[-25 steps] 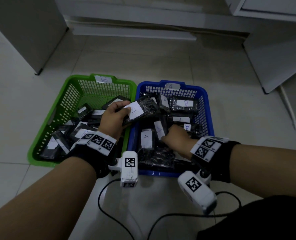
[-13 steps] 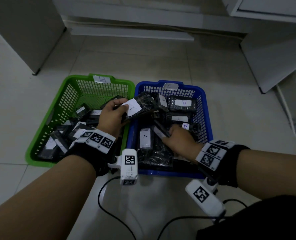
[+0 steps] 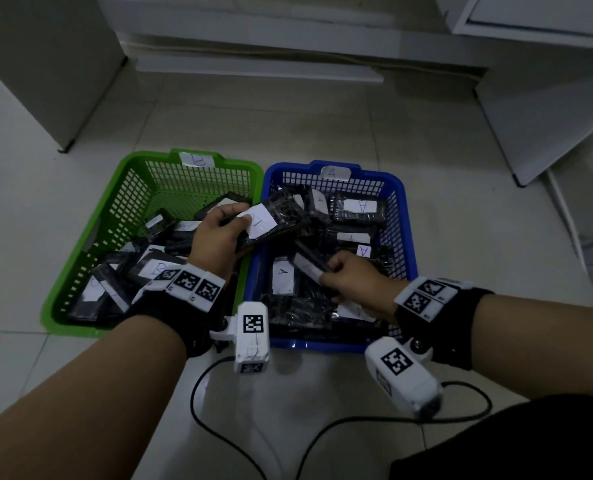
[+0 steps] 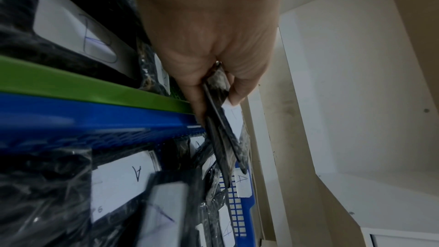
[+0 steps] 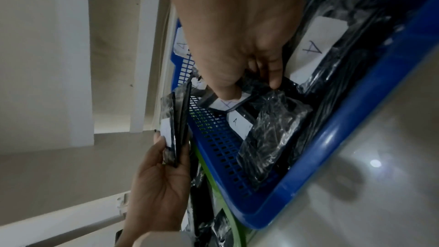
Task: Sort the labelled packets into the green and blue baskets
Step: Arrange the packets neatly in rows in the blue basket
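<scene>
A green basket [image 3: 80, 271] tagged B and a blue basket [image 3: 407, 216] tagged A stand side by side on the floor. Both hold several black packets with white labels. My left hand [image 3: 241, 216] hovers over the shared rims and grips a stack of packets [image 3: 274, 220] between thumb and fingers, with one white label facing up. The left wrist view shows that stack [image 4: 223, 129] edge-on in the left hand [image 4: 213, 44]. My right hand [image 3: 324, 277] is inside the blue basket and pinches a packet [image 3: 308, 263]. In the right wrist view that packet's label [image 5: 228, 102] reads A.
Black cables [image 3: 218, 427] trail over the tiled floor in front of the baskets. A grey cabinet [image 3: 45, 64] stands at the back left, white furniture [image 3: 547, 116] at the back right. A low white ledge [image 3: 260, 69] runs behind the baskets.
My right hand has drawn back a little towards me and tipped a labelled packet up out of the pile in the blue basket. The left hand has kept its stack almost still.
</scene>
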